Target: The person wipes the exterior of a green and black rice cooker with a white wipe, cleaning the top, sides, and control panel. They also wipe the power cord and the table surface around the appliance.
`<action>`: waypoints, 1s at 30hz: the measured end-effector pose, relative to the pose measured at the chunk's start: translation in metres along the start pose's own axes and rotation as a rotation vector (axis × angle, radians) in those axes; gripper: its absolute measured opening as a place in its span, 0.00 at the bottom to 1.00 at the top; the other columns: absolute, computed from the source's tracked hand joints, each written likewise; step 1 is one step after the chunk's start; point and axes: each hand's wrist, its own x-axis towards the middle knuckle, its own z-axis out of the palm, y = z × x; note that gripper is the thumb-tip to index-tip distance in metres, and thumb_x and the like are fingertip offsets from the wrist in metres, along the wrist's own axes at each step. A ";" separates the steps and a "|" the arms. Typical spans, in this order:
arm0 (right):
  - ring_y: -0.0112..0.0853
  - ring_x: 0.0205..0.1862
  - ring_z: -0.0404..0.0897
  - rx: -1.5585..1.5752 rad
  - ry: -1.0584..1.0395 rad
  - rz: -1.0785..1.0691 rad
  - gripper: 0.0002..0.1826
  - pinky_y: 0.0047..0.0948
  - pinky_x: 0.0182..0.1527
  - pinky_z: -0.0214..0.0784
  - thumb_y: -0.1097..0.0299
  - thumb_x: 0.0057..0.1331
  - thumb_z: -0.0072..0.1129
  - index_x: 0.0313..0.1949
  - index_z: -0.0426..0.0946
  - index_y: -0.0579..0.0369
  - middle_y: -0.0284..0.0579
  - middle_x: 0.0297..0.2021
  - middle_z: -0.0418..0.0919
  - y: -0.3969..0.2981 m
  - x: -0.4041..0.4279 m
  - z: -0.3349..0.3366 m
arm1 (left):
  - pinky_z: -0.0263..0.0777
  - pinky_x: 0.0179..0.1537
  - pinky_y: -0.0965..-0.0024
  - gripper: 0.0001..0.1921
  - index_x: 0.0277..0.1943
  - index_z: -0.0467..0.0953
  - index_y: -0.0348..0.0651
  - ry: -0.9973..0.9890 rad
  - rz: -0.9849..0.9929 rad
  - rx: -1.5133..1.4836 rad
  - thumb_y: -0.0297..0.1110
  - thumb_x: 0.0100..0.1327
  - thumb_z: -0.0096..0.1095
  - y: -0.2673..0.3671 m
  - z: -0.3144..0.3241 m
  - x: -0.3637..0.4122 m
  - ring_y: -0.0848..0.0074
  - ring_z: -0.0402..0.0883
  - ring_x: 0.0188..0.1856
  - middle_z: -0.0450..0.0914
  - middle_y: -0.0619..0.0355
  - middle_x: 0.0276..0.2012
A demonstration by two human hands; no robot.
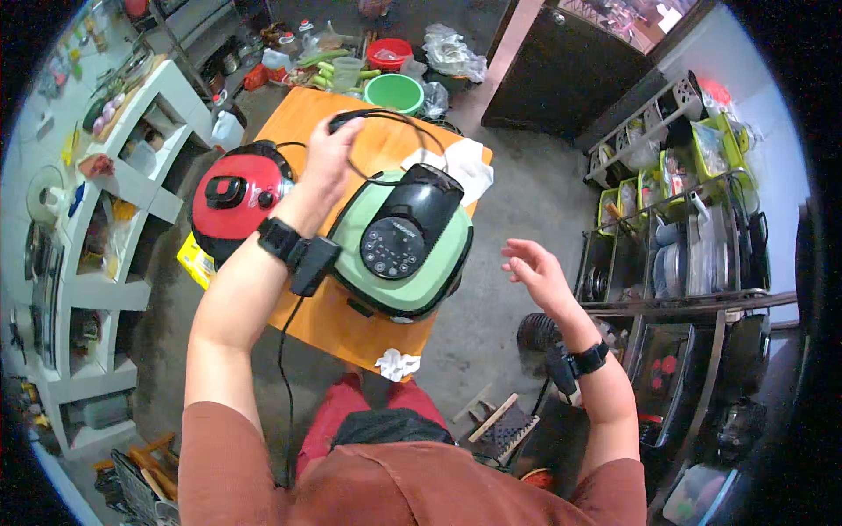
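A green and black air fryer (pixel 408 237) with a round control panel stands on the orange wooden table (pixel 329 329). My left hand (pixel 334 148) grips a looped black power cord (pixel 388 115) just beyond the fryer; the cord runs down to the fryer's back. To the left of that arm sits a red and black electric cooker (pixel 230 197). Off the table's right side, my right hand (pixel 534 268) hangs in the air with fingers parted, holding nothing. A crumpled white tissue (pixel 397 364) lies at the near edge, and white paper (pixel 477 167) at the far right corner.
A green basin (pixel 393 93), a red basin (pixel 388 54), vegetables and plastic bags crowd beyond the table. White shelving (pixel 99 302) lines the left; a metal rack (pixel 684 304) with dishes and green baskets stands right. A dark door (pixel 559 79) is ajar at the back.
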 end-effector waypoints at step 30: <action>0.32 0.59 0.64 0.885 0.222 0.487 0.32 0.31 0.58 0.54 0.39 0.68 0.38 0.66 0.56 0.40 0.34 0.64 0.61 0.178 -0.002 0.123 | 0.63 0.24 0.81 0.06 0.40 0.73 0.43 0.366 -0.488 0.154 0.34 0.65 0.58 -0.123 -0.160 -0.153 0.87 0.66 0.24 0.70 0.69 0.25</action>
